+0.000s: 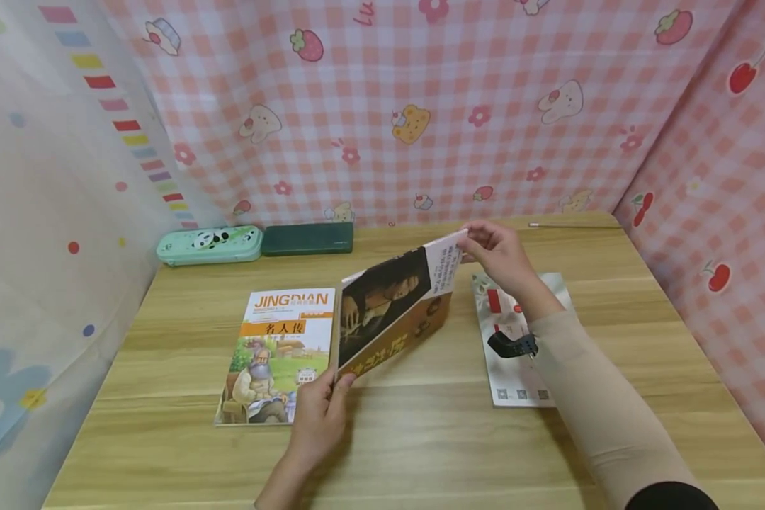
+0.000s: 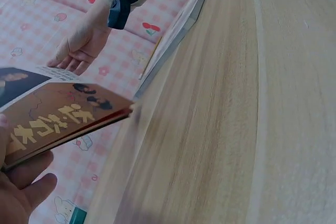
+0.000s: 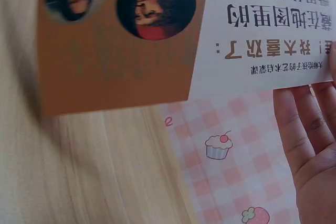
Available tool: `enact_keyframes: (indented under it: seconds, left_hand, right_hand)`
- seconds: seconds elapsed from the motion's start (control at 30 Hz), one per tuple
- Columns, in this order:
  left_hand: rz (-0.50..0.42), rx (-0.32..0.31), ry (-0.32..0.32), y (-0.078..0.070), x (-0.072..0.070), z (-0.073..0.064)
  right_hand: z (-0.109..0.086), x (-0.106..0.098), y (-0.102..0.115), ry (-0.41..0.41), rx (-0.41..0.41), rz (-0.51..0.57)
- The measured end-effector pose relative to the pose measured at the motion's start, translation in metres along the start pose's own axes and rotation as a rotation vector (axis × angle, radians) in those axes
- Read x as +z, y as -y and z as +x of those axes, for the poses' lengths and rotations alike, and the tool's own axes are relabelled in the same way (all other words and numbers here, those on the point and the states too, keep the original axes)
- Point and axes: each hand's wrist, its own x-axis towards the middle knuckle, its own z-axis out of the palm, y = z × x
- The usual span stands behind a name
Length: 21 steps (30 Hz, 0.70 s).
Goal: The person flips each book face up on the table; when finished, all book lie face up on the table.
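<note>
A book (image 1: 392, 304) with a brown, white and dark painted cover is held tilted above the wooden table. The left hand (image 1: 321, 411) grips its lower left corner, thumb on the cover and fingers beneath, as the left wrist view also shows. At the upper right corner, the right hand (image 1: 497, 255) pinches the book's white edge. In the right wrist view, the fingers (image 3: 302, 124) lie behind that edge. Beneath and left of the held book lies a second book (image 1: 280, 354) with an orange title band and a bearded figure. Under the right forearm rests a pale book (image 1: 519, 382) with red patches.
A mint panda pencil case (image 1: 210, 244) and a dark green case (image 1: 307, 239) sit side by side at the back left of the table (image 1: 421, 439). A thin pencil-like stick (image 1: 574, 226) lies at the back right. Patterned curtains (image 1: 370, 106) enclose the table.
</note>
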Motion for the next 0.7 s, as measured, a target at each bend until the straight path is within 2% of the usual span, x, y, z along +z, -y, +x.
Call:
enact_keyframes:
  seconds: [0.1, 0.2, 0.4, 0.53, 0.7]
  left_hand:
    - [-0.001, -0.045, -0.046, -0.003, -0.001, 0.000]
    - [-0.047, -0.093, -0.082, -0.006, 0.000, 0.000]
    - [-0.133, -0.254, -0.115, -0.009, 0.003, -0.003]
    - [-0.147, -0.340, -0.131, -0.008, 0.006, -0.005]
    - [-0.181, -0.404, -0.160, -0.004, 0.006, -0.006]
  right_hand:
    - [0.003, 0.002, 0.002, -0.013, 0.043, -0.043]
    - [0.006, 0.003, 0.003, -0.004, 0.082, -0.077]
    - [0.010, 0.008, -0.005, 0.040, 0.132, -0.140]
    - [0.011, 0.014, -0.014, 0.050, 0.156, -0.133]
    - [0.012, 0.025, -0.027, 0.068, 0.176, -0.114]
